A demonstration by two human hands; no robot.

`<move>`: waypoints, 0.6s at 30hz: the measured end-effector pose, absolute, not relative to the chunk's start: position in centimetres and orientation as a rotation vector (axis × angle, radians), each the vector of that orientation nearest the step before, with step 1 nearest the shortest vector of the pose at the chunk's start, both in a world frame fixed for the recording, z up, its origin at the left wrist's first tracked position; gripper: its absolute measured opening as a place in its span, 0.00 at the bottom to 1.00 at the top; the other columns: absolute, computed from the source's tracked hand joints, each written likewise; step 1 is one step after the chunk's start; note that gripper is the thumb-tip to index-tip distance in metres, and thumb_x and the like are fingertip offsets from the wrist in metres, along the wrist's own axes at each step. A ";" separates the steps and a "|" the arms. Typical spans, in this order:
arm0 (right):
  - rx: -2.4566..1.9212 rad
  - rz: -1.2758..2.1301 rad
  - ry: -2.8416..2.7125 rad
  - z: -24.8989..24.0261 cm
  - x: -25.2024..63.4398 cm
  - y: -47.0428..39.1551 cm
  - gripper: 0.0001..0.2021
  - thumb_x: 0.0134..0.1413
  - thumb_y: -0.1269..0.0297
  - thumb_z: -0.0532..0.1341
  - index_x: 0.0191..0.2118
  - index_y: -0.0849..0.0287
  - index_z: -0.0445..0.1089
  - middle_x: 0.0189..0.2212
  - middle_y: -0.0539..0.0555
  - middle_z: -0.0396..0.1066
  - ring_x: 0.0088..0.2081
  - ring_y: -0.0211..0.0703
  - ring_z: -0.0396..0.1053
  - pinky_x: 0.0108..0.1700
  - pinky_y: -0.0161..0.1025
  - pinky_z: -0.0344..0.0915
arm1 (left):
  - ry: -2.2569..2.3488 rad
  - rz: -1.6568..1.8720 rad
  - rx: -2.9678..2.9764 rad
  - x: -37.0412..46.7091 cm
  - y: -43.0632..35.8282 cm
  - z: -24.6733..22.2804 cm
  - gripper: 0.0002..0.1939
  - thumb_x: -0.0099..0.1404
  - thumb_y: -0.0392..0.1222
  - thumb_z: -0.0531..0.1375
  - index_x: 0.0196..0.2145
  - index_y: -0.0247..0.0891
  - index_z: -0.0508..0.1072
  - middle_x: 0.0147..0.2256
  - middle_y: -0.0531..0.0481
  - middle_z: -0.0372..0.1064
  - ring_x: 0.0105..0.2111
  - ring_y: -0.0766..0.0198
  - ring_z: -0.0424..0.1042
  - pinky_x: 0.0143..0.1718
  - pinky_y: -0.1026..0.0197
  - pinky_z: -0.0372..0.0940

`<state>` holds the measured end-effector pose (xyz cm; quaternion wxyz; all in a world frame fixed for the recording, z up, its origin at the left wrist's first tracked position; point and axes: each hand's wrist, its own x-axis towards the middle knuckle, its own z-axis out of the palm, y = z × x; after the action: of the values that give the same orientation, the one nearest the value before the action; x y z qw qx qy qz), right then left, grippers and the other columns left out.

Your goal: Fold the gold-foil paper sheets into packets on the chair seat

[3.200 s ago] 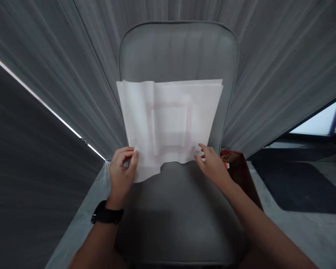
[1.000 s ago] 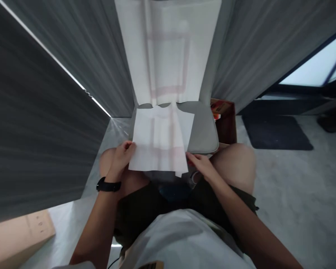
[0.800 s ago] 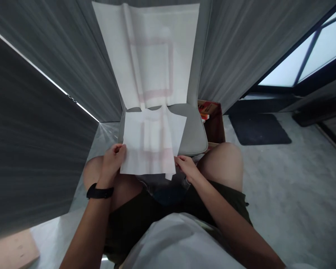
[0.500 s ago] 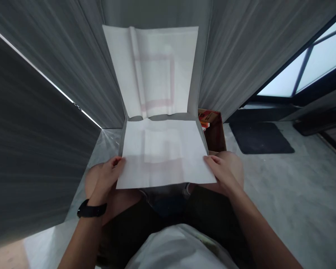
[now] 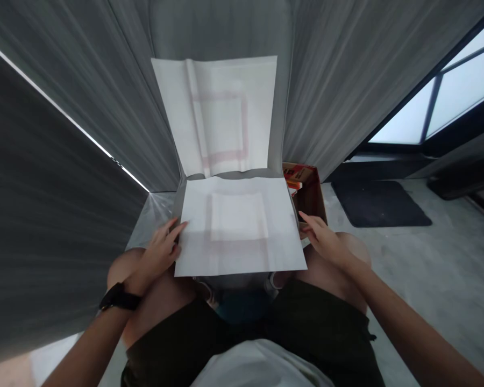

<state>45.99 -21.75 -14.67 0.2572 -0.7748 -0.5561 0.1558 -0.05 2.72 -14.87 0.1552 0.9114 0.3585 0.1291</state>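
While the bare left hand [image 5: 160, 250] is held with its fingers parted and its grip wide, its index fingertip is laid over the left edge of a white, rectangular paper sheet [image 5: 239, 217]. The bare right hand [image 5: 326, 243] is poised just beside the opposite edge, its grip wide too and nothing enclosed; whether that edge is touched cannot be told. Between the hands the sheet is spread flat, its long axis running left to right, so that one short side is presented to each grip, the left hand appearing nearer. It is supported by a grey padded chair seat [image 5: 179, 201]. Farther off, a second white paper sheet [image 5: 221, 126], creased and faintly pink-marked, is leaned against the grey upholstered backrest [image 5: 221, 32].
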 end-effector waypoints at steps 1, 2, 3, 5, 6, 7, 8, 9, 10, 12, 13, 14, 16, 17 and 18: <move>-2.133 0.370 -1.589 -15.1 46.5 -21.6 0.34 0.62 0.68 0.54 0.73 0.55 0.60 0.66 0.66 0.65 0.59 0.59 0.74 0.62 0.60 0.72 | 0.940 0.298 2.692 -0.1 2.8 -15.2 0.33 0.67 0.36 0.53 0.70 0.37 0.65 0.72 0.36 0.56 0.72 0.43 0.56 0.70 0.40 0.57; -2.155 0.326 -1.670 -15.6 46.9 -21.3 0.35 0.59 0.69 0.57 0.74 0.57 0.60 0.70 0.68 0.60 0.64 0.63 0.69 0.65 0.61 0.69 | 0.870 0.211 2.753 -0.2 2.9 -15.3 0.35 0.67 0.35 0.54 0.71 0.39 0.64 0.74 0.38 0.53 0.74 0.41 0.53 0.70 0.39 0.56; -2.163 0.290 -1.749 -16.0 47.1 -21.0 0.37 0.57 0.70 0.60 0.74 0.59 0.59 0.72 0.69 0.55 0.69 0.67 0.64 0.67 0.63 0.66 | 0.817 0.125 2.799 -0.2 3.0 -15.4 0.36 0.67 0.35 0.55 0.73 0.40 0.62 0.75 0.38 0.50 0.74 0.39 0.50 0.70 0.37 0.56; -2.146 0.252 -1.874 -16.5 47.2 -20.3 0.39 0.55 0.72 0.63 0.74 0.60 0.60 0.76 0.69 0.49 0.73 0.70 0.55 0.71 0.66 0.61 | 0.763 -0.003 2.855 -0.3 3.2 -15.3 0.38 0.68 0.35 0.56 0.74 0.41 0.60 0.76 0.38 0.48 0.75 0.37 0.48 0.68 0.36 0.57; -2.132 0.251 -1.918 -16.6 47.2 -20.0 0.38 0.56 0.72 0.63 0.73 0.59 0.60 0.76 0.68 0.49 0.74 0.70 0.54 0.72 0.67 0.59 | 0.750 -0.043 2.872 -0.3 3.4 -15.1 0.38 0.69 0.35 0.56 0.75 0.41 0.59 0.76 0.38 0.47 0.75 0.37 0.48 0.68 0.37 0.57; -2.119 0.259 -1.949 -16.6 47.1 -19.7 0.37 0.57 0.72 0.62 0.73 0.56 0.62 0.76 0.66 0.50 0.75 0.68 0.53 0.72 0.67 0.58 | 0.740 -0.064 2.883 -0.4 3.6 -15.0 0.37 0.70 0.36 0.57 0.75 0.41 0.59 0.76 0.38 0.48 0.75 0.38 0.49 0.68 0.37 0.58; -2.103 0.273 -1.972 -16.5 46.9 -19.5 0.35 0.59 0.73 0.61 0.72 0.54 0.63 0.76 0.63 0.53 0.75 0.66 0.54 0.73 0.67 0.57 | 0.732 -0.067 2.887 -0.5 3.9 -14.9 0.36 0.70 0.36 0.57 0.75 0.41 0.59 0.76 0.39 0.48 0.75 0.39 0.49 0.68 0.38 0.57; -2.083 0.290 -1.991 -16.3 46.8 -19.4 0.33 0.60 0.73 0.60 0.71 0.53 0.65 0.75 0.62 0.56 0.74 0.64 0.55 0.73 0.66 0.57 | 0.726 -0.059 2.884 -0.6 4.1 -14.8 0.35 0.71 0.36 0.57 0.74 0.42 0.60 0.75 0.39 0.50 0.75 0.41 0.50 0.68 0.39 0.57; -2.061 0.307 -2.008 -16.2 46.7 -19.4 0.32 0.61 0.74 0.60 0.70 0.52 0.66 0.74 0.61 0.58 0.74 0.63 0.57 0.73 0.66 0.57 | 0.723 -0.042 2.872 -0.8 4.2 -14.8 0.33 0.72 0.36 0.56 0.74 0.42 0.62 0.75 0.40 0.52 0.75 0.42 0.50 0.69 0.40 0.57; -2.028 0.322 -2.036 -15.9 46.6 -19.6 0.30 0.62 0.75 0.60 0.68 0.52 0.69 0.72 0.61 0.62 0.72 0.62 0.60 0.73 0.67 0.57 | 0.718 0.025 2.823 -1.1 4.4 -14.7 0.29 0.74 0.36 0.53 0.71 0.42 0.66 0.73 0.42 0.56 0.74 0.45 0.52 0.70 0.40 0.57; -2.019 0.318 -2.051 -15.8 46.6 -19.8 0.29 0.62 0.75 0.59 0.67 0.52 0.70 0.71 0.61 0.64 0.71 0.62 0.61 0.73 0.67 0.57 | 0.719 0.072 2.787 -1.3 4.3 -14.6 0.28 0.75 0.36 0.51 0.70 0.42 0.68 0.72 0.42 0.58 0.74 0.46 0.53 0.70 0.40 0.56; -2.009 0.307 -2.069 -15.7 46.6 -20.0 0.27 0.63 0.75 0.59 0.66 0.52 0.72 0.70 0.61 0.65 0.71 0.61 0.62 0.73 0.68 0.57 | 0.720 0.122 2.745 -1.5 4.1 -14.4 0.27 0.76 0.37 0.50 0.68 0.41 0.71 0.71 0.42 0.60 0.74 0.47 0.53 0.71 0.40 0.56; -1.970 0.263 -2.103 -15.4 46.5 -20.5 0.22 0.66 0.73 0.58 0.62 0.51 0.76 0.68 0.61 0.68 0.69 0.61 0.64 0.71 0.68 0.59 | 0.731 0.216 2.648 -1.9 3.6 -13.8 0.25 0.77 0.40 0.49 0.65 0.42 0.74 0.70 0.43 0.63 0.74 0.47 0.53 0.72 0.39 0.54; -1.935 0.231 -2.112 -15.1 46.5 -20.7 0.20 0.67 0.72 0.58 0.59 0.50 0.77 0.67 0.60 0.69 0.69 0.60 0.64 0.70 0.68 0.61 | 0.733 0.253 2.597 -2.1 3.3 -13.3 0.24 0.78 0.43 0.49 0.64 0.42 0.75 0.70 0.44 0.63 0.75 0.47 0.52 0.73 0.39 0.54; -1.891 0.195 -2.110 -14.8 46.5 -21.0 0.19 0.68 0.70 0.58 0.58 0.49 0.79 0.66 0.60 0.70 0.69 0.60 0.64 0.69 0.68 0.62 | 0.728 0.291 2.550 -2.3 3.0 -12.6 0.23 0.78 0.47 0.51 0.63 0.43 0.75 0.70 0.44 0.62 0.75 0.46 0.51 0.73 0.38 0.53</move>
<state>46.52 -20.99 -14.77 0.1500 -0.6583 -0.7345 0.0679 -2.27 2.96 -12.64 0.2349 0.9291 0.2654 0.1061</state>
